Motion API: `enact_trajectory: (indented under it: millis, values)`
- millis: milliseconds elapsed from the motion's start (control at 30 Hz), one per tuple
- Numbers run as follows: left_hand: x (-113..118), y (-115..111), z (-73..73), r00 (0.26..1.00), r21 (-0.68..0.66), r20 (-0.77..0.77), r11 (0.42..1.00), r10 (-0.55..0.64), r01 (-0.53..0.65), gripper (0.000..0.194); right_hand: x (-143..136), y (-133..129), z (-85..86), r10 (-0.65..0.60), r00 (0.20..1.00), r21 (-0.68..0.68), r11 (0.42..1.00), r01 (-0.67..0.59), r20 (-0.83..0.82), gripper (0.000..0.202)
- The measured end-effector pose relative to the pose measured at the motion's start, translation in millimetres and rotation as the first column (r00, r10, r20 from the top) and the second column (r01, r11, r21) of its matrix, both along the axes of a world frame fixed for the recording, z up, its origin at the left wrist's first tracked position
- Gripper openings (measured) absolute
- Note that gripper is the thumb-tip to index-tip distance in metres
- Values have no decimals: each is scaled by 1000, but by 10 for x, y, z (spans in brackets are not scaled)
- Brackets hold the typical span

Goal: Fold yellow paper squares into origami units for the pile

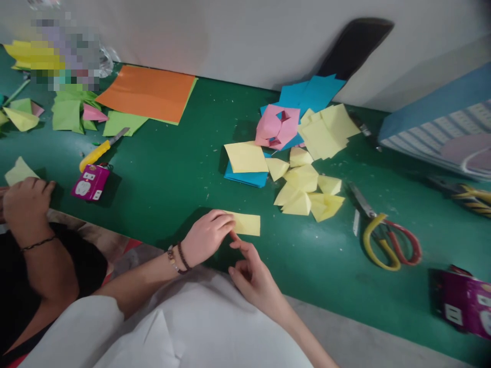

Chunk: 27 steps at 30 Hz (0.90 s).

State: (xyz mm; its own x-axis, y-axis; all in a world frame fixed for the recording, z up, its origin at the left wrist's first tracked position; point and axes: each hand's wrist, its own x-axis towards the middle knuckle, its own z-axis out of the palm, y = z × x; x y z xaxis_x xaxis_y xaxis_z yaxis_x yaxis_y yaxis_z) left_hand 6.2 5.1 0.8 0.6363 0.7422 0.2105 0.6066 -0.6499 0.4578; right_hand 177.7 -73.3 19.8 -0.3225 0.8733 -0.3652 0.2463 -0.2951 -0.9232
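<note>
A narrow rectangle of pale yellow paper (247,224) lies near the front edge of the green table. My left hand (207,236) covers its left end, fingers together and pressed down on it. Close by, my right hand (253,276) has its index finger stretched towards the paper's lower edge and the left fingertips; its thumb stands apart and the other fingers are loosely curled. Whether that index finger touches the paper I cannot tell. Beyond lies a yellow paper square (246,156) on blue paper (245,176). Folded yellow paper pieces (301,179) are heaped to the right.
Scissors (379,235) with red and yellow handles lie right, near pliers (471,194) and a purple box (466,301). A pink folded-paper form (278,125) rests behind. Left are orange paper (149,92), a yellow-handled cutter (102,151), another purple box (91,182) and a co-worker's hand (28,202).
</note>
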Motion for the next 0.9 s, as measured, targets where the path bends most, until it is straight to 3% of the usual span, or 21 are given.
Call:
enact_trajectory:
  millis: [400, 533, 633, 700, 767, 833, 900]
  values:
    - [3, 5, -24, 1000, 28, -3, 1000, 5, -5, 20, 156, -159, 58, -159, 987, -60, 985, 160, 9, 32]
    - [-3, 14, -19, 1000, 30, -3, 1000, 0, 0, 20, 298, -241, 63, -213, 973, -5, 977, 214, 88, 30]
    - [-34, 76, 29, 998, 2, -26, 998, -60, 60, 21, 383, -199, 59, -254, 923, 204, 958, 200, 288, 23]
    - [-66, 152, 71, 990, -22, -48, 991, -131, 130, 22, 390, -85, 28, -323, 829, 442, 891, 104, 456, 15]
    - [-100, 240, 104, 977, -52, -71, 979, -199, 195, 23, 347, 75, -35, -395, 721, 614, 787, -53, 569, 9]
    - [-129, 321, 118, 965, -81, -86, 967, -248, 241, 26, 268, 233, -117, -426, 635, 681, 697, -225, 644, 8]
    - [-151, 382, 112, 955, -102, -91, 957, -282, 273, 30, 177, 346, -196, -426, 579, 681, 646, -343, 696, 16]
